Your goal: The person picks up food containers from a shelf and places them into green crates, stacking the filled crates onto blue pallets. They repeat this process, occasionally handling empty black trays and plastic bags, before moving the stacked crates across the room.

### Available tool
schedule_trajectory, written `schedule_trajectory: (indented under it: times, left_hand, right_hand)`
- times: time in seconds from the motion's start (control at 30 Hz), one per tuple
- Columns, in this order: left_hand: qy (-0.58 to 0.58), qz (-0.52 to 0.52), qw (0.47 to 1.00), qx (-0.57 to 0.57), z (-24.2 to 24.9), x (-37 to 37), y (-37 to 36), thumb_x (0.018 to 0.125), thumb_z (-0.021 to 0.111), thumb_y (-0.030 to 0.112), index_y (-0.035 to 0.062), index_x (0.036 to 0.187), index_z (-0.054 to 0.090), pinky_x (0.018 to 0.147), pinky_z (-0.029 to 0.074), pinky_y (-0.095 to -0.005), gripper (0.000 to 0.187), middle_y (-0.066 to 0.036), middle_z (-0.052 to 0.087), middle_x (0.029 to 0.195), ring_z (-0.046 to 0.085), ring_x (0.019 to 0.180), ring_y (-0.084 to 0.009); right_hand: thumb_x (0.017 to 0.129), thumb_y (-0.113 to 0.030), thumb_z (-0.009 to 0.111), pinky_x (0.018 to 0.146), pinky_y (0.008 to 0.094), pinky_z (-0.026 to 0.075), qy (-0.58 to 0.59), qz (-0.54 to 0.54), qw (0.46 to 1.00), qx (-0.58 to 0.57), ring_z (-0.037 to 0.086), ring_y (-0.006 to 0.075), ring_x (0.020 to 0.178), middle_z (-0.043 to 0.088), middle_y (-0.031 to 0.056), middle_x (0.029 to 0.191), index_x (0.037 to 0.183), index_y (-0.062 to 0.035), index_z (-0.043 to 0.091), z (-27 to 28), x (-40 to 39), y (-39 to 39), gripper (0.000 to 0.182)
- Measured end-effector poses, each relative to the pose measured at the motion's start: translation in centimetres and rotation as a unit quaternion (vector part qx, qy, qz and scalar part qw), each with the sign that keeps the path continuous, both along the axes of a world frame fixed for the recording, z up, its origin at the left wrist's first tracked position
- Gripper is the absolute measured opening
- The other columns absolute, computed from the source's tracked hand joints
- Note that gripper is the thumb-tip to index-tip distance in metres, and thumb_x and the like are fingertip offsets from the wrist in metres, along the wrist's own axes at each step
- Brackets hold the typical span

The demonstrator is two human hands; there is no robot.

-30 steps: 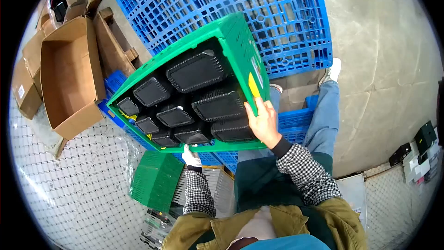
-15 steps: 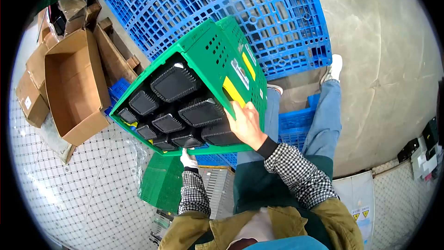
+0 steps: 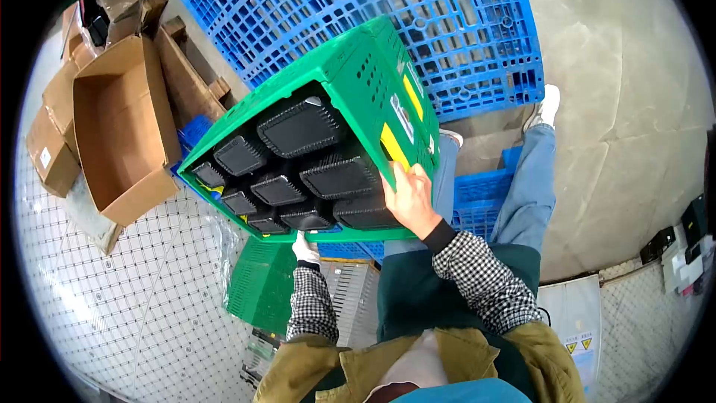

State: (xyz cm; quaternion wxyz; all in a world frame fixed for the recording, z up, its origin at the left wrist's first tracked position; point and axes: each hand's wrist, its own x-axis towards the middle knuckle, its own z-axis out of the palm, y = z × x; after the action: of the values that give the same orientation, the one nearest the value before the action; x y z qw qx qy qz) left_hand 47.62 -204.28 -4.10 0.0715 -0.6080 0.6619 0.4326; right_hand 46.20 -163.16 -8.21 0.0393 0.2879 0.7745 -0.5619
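A green plastic crate (image 3: 365,108) hangs tilted in front of me, its open face turned toward me. Inside sit several black plastic containers (image 3: 277,189) in rows. My right hand (image 3: 412,200) is closed around the crate's near right edge, by a yellow-marked handle opening. At the lower edge, my left hand (image 3: 306,248), in a white glove, supports the crate from below; its fingers are partly hidden by the rim.
A blue pallet (image 3: 477,30) lies beyond the crate. Open cardboard boxes (image 3: 119,127) stand on the left. Below the held crate are another green crate (image 3: 261,283) and a grey crate (image 3: 350,283). Blue plastic (image 3: 477,190) shows between my legs.
The crate has shifted slightly right and up in view, with both hands still on it. Its containers have stayed inside.
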Motion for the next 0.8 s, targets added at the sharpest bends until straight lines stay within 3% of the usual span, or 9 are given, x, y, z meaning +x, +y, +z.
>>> schedule_trajectory:
  times: [0.3,0.4,0.47,0.57,0.6,0.67,0.7,0.73,0.8]
  left_hand:
    - [-0.003,0.043,0.998,-0.039,-0.3,1.7,2.5,0.088,0.057,0.010,-0.0006,0.098,0.059,0.061,0.057,-0.0320,0.015,-0.008,0.060,0.090,0.061,0.074,-0.0200]
    - [-0.056,0.026,0.993,-0.098,-0.9,1.9,2.0,0.085,0.059,0.011,0.0015,0.095,0.061,0.058,0.055,-0.0318,0.015,-0.006,0.063,0.084,0.061,0.067,-0.0185]
    - [-0.020,0.032,0.996,-0.081,-1.0,1.4,2.1,0.083,0.061,0.015,0.0039,0.091,0.062,0.053,0.050,-0.0304,0.014,-0.005,0.063,0.081,0.060,0.066,-0.0160]
    - [-0.064,0.022,0.992,-0.110,-1.4,1.5,0.6,0.085,0.059,0.015,0.0043,0.091,0.061,0.052,0.052,-0.0322,0.012,-0.005,0.063,0.081,0.061,0.065,-0.0162]
    - [-0.030,0.022,0.998,-0.053,-1.4,1.7,0.2,0.087,0.057,0.015,0.0033,0.095,0.060,0.058,0.055,-0.0345,0.015,-0.007,0.062,0.085,0.062,0.071,-0.0185]
    - [-0.077,0.031,0.996,0.032,-1.5,1.5,-0.8,0.089,0.053,0.021,0.0016,0.100,0.059,0.065,0.056,-0.0379,0.023,-0.010,0.062,0.092,0.062,0.077,-0.0221]
    - [-0.154,-0.012,0.987,0.046,0.1,1.1,-0.5,0.091,0.051,0.030,0.0003,0.105,0.057,0.070,0.055,-0.0455,0.034,-0.012,0.061,0.099,0.061,0.084,-0.0269]
    - [-0.237,-0.029,0.971,0.015,0.9,0.2,0.0,0.090,0.051,0.038,-0.0018,0.115,0.052,0.074,0.052,-0.0468,0.047,-0.014,0.059,0.110,0.060,0.093,-0.0297]
    - [-0.218,-0.088,0.957,-0.168,2.2,-1.5,3.4,0.087,0.054,0.038,-0.0056,0.123,0.043,0.083,0.048,-0.0439,0.058,-0.020,0.052,0.122,0.056,0.103,-0.0327]
  right_hand:
    - [0.077,-0.010,0.065,0.058,0.0379,0.041,-0.035,-0.003,0.999,0.037,0.052,0.0296,0.057,0.057,0.0119,0.058,0.094,-0.0029,0.058,0.5,1.2,1.1,0.020]
    - [0.076,-0.011,0.065,0.057,0.0372,0.041,-0.045,0.010,0.998,0.039,0.051,0.0290,0.055,0.057,0.0117,0.057,0.094,-0.0026,0.057,0.2,1.8,0.6,0.021]
    - [0.076,-0.010,0.065,0.057,0.0364,0.041,-0.032,0.013,0.999,0.029,0.051,0.0282,0.051,0.056,0.0108,0.055,0.093,-0.0025,0.057,-0.1,1.5,0.3,0.021]
    - [0.076,-0.009,0.064,0.058,0.0354,0.040,-0.012,0.009,1.000,0.023,0.052,0.0276,0.049,0.056,0.0103,0.054,0.093,-0.0030,0.056,0.0,1.3,0.5,0.020]
    - [0.077,-0.009,0.063,0.058,0.0356,0.040,0.011,0.001,0.999,0.037,0.053,0.0280,0.050,0.056,0.0105,0.054,0.095,-0.0028,0.056,-0.2,1.4,0.4,0.020]
    - [0.078,-0.011,0.062,0.059,0.0374,0.041,-0.006,0.020,0.998,0.061,0.054,0.0291,0.052,0.057,0.0110,0.056,0.096,-0.0024,0.056,0.0,1.6,0.4,0.021]
    - [0.079,-0.014,0.061,0.058,0.0383,0.041,-0.004,0.019,0.998,0.055,0.055,0.0297,0.052,0.058,0.0114,0.057,0.096,-0.0020,0.055,-0.1,1.6,0.4,0.021]
    - [0.081,-0.016,0.060,0.058,0.0393,0.041,0.000,0.017,0.999,0.051,0.055,0.0303,0.053,0.058,0.0119,0.058,0.096,-0.0016,0.055,0.0,1.6,0.7,0.022]
    - [0.083,-0.034,0.061,0.070,0.0415,0.046,-0.092,0.115,0.987,-0.071,0.060,0.0356,0.072,0.060,0.0204,0.074,0.108,-0.0014,0.052,1.3,1.2,3.8,0.042]
